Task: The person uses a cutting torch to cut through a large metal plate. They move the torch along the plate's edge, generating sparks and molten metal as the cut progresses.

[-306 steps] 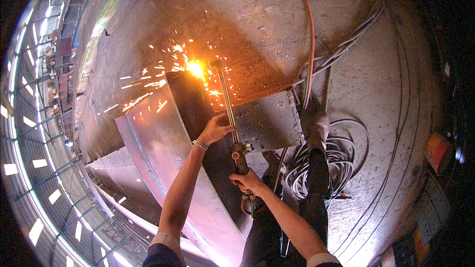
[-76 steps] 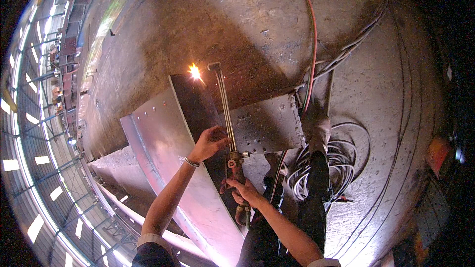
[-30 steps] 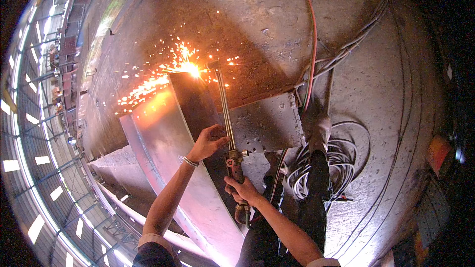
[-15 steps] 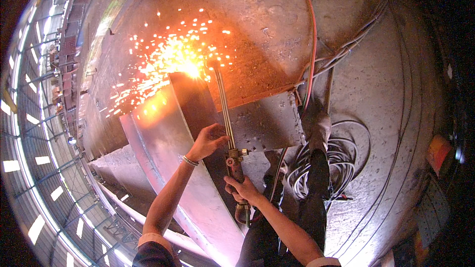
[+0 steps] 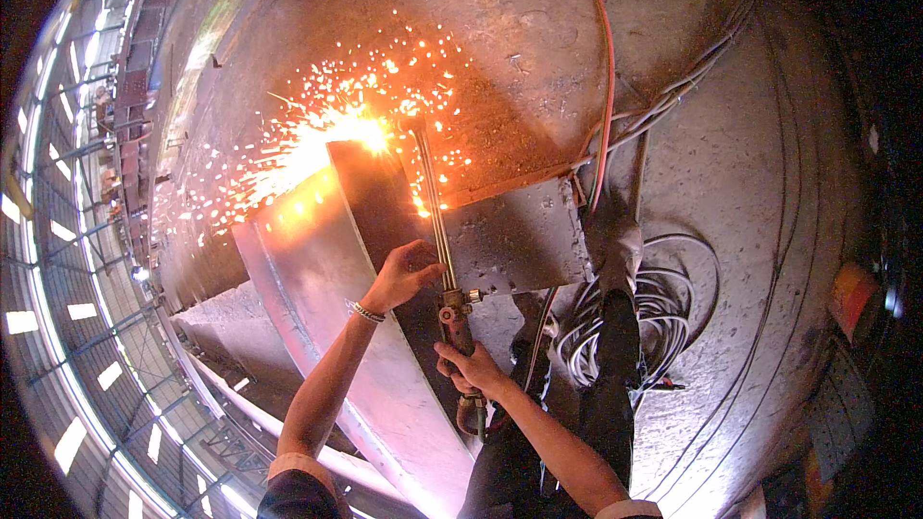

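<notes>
Gripping torch by its handle in right hand, with fingers wrapped around it. Keeping left hand curled right at the torch tubes; unclear whether gripping or only bracing. Reaching over steel piece, with torch head beside its far end, at glare and sparks. Could wander off line if braced too loosely on the left. Could burn bare hands if spattering back toward the wrists. Could scorch red hose if throwing sparks rightward. Could trip on coiled hoses if stepping sideways.
</notes>
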Tool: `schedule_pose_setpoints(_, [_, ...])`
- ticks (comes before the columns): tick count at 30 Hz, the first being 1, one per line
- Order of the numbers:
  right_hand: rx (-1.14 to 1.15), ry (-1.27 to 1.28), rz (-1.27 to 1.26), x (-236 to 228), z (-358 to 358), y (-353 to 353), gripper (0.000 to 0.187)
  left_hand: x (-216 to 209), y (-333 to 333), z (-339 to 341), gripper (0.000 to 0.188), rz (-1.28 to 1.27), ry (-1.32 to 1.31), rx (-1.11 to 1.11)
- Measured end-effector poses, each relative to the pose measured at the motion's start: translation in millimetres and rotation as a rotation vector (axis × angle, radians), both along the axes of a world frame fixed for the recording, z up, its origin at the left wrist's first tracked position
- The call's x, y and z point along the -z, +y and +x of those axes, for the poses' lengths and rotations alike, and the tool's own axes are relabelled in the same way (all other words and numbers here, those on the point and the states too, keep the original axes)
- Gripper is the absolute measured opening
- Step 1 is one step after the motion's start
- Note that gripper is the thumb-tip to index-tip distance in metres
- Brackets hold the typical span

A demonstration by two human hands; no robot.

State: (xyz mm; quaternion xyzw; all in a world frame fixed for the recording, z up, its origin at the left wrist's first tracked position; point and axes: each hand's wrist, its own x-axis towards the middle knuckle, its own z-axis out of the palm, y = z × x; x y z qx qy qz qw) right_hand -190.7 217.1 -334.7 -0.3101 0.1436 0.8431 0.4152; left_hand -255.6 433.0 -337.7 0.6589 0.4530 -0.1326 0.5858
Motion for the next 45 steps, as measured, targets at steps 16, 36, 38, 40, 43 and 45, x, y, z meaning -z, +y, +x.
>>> schedule_pose_setpoints(16, [0.009,0.0,0.009,-0.5,0.1,-1.2,0.043,0.6,-1.0,-1.6,0.026,-0.069,-0.024,-0.061])
schedule_pose_setpoints(36, [0.005,0.0,0.001,-1.6,-1.3,-2.5,0.042,-6.0,-1.6,2.1,0.02,-0.039,-0.031,-0.043])
schedule_pose_setpoints(38, [0.005,-0.008,-0.003,-2.8,-0.4,-2.1,0.042,-6.0,-1.8,2.4,0.021,-0.035,-0.034,-0.045])
schedule_pose_setpoints(40, [-0.002,-0.012,-0.018,-4.5,0.3,-1.0,0.042,-6.3,-1.7,3.0,0.022,-0.035,-0.021,-0.049])
schedule_pose_setpoints(43, [-0.023,0.003,0.005,-6.5,5.2,0.4,0.042,-10.1,-1.6,3.7,0.022,-0.06,0.022,-0.063])
schedule_pose_setpoints(45, [-0.027,0.003,-0.004,-7.1,4.6,0.8,0.042,-9.3,-1.1,1.9,0.023,-0.051,0.009,-0.056])
